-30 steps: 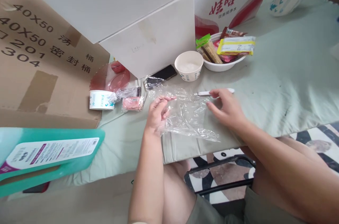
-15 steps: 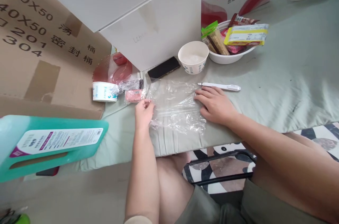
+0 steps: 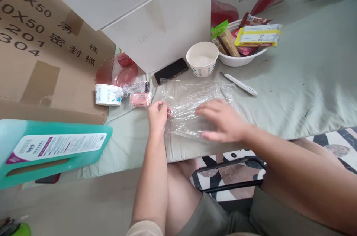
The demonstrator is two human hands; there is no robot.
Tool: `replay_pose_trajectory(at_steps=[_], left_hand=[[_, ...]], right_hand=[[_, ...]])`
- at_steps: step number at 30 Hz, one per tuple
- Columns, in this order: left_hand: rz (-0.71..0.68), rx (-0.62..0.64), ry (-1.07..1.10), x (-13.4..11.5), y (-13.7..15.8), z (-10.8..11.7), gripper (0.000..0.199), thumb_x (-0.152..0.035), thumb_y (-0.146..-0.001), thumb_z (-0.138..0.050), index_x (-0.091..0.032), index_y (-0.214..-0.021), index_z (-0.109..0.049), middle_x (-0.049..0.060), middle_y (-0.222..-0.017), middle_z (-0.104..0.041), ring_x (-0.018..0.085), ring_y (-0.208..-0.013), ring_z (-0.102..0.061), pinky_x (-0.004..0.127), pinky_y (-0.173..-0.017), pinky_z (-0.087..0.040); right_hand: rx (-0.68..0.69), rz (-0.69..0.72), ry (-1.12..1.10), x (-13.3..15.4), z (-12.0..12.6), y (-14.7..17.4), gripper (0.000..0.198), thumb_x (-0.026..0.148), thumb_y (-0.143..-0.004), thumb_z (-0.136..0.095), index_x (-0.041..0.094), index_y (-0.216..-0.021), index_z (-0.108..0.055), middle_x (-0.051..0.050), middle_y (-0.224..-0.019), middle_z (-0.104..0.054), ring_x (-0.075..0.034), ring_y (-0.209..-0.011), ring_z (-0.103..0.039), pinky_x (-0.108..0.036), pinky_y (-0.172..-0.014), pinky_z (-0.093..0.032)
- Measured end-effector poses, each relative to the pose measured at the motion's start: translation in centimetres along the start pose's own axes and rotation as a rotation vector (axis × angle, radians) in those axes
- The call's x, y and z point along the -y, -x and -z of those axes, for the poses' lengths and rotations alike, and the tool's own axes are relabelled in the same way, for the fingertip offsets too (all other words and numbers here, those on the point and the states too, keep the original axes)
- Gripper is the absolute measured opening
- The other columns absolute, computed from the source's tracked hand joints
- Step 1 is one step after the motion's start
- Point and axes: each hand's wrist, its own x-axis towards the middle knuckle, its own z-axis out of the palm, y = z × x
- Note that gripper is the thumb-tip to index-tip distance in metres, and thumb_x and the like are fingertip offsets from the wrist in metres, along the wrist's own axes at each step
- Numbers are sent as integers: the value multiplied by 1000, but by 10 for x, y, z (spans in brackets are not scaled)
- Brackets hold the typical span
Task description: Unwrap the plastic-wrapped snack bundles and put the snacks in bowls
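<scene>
A clear plastic bag [image 3: 186,98], thin and crinkled, lies on the pale green cloth in front of me. My left hand [image 3: 158,117] pinches its left edge between thumb and fingers. Over the bag's right part is my right hand [image 3: 223,120], fingers spread and slightly blurred; whether it touches the plastic I cannot tell. Just past the bag's upper right corner lies a white utility knife [image 3: 241,84], slanted. A pink wrapped packet [image 3: 140,99] sits left of the bag, close to my left hand. Behind the bag are a black phone [image 3: 171,70] and a white paper bowl [image 3: 202,59].
A white basin [image 3: 237,60] of packaged snacks stands at the back right. At left are a small paper cup [image 3: 108,94], a red translucent container [image 3: 118,68], a large cardboard box [image 3: 55,54] and a green liquid jug [image 3: 100,128]. White boxes [image 3: 173,28] rise behind.
The bag has shifted right and crumpled more, with my left hand moving slightly right along with it. My right hand has come left and lifted. The utility knife has turned and slid right.
</scene>
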Motion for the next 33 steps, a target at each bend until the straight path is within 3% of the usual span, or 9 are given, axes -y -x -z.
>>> replay_pose_trajectory(at_steps=[2,5,9,12,14,18,22,29,33], left_hand=[[4,-2,1,-2,-2,-3,13,-29,-75,-60,-18,-81,-61,-2,-60,-66,10,-42,-57,17,-38,-30],[2,-34,6,-1,-12,0,12,-29,-75,-60,-18,-78,-60,1,-65,-67,12,-47,-61,18,-40,-32],[-76,-184,-1,1,-23,12,9,-26,-74,-60,-18,-79,-60,0,-70,-65,12,-56,-61,20,-46,-38],[-357,-330,-84,-1,-8,18,9,-24,-76,-62,-19,-83,-61,0,-77,-64,12,-67,-61,22,-58,-46],[-595,-184,-148,-2,13,17,10,-29,-83,-60,-20,-83,-62,2,-79,-65,14,-73,-62,26,-66,-50],[-892,475,-407,-4,49,12,39,-38,-76,-74,-20,-110,-68,10,-116,-71,27,-115,-64,44,-103,-51],[-744,516,-464,1,51,14,21,-22,-81,-66,-21,-100,-73,10,-117,-73,27,-118,-66,47,-107,-50],[-308,477,130,1,42,34,15,-36,-74,-73,-20,-75,-73,10,-86,-77,24,-83,-74,36,-74,-60],[-41,367,314,-4,35,30,25,-39,-64,-77,-18,-75,-66,5,-67,-72,17,-57,-69,24,-49,-49]], right_hand=[[173,85,-39,17,-15,7,73,65,-83,-61,13,-135,-60,-18,-138,-64,-36,-126,-59,-57,-109,-40],[289,80,-4,25,-30,14,63,44,-86,-66,11,-140,-59,-17,-150,-56,-36,-139,-50,-57,-117,-34],[227,55,-31,16,-29,14,36,21,-91,-56,15,-123,-71,-12,-140,-65,-30,-136,-56,-53,-115,-40],[122,18,-57,5,-20,9,27,18,-94,-51,19,-99,-78,-10,-129,-72,-31,-127,-63,-55,-107,-48],[37,-43,-89,-3,-13,6,26,20,-94,-52,19,-92,-77,-12,-123,-74,-31,-118,-68,-54,-101,-52],[-60,-221,-260,-16,3,0,24,24,-92,-53,20,-93,-77,-12,-115,-76,-27,-106,-73,-43,-95,-56],[-54,-378,-464,-20,16,-3,27,35,-93,-54,22,-93,-77,-9,-114,-77,-28,-111,-71,-45,-101,-54],[-131,-608,-758,-40,22,-3,37,38,-96,-41,24,-113,-70,-10,-138,-67,-28,-126,-64,-45,-96,-59],[-97,-622,-801,-48,32,5,32,30,-88,-45,22,-109,-67,-11,-126,-73,-27,-118,-68,-46,-96,-59]])
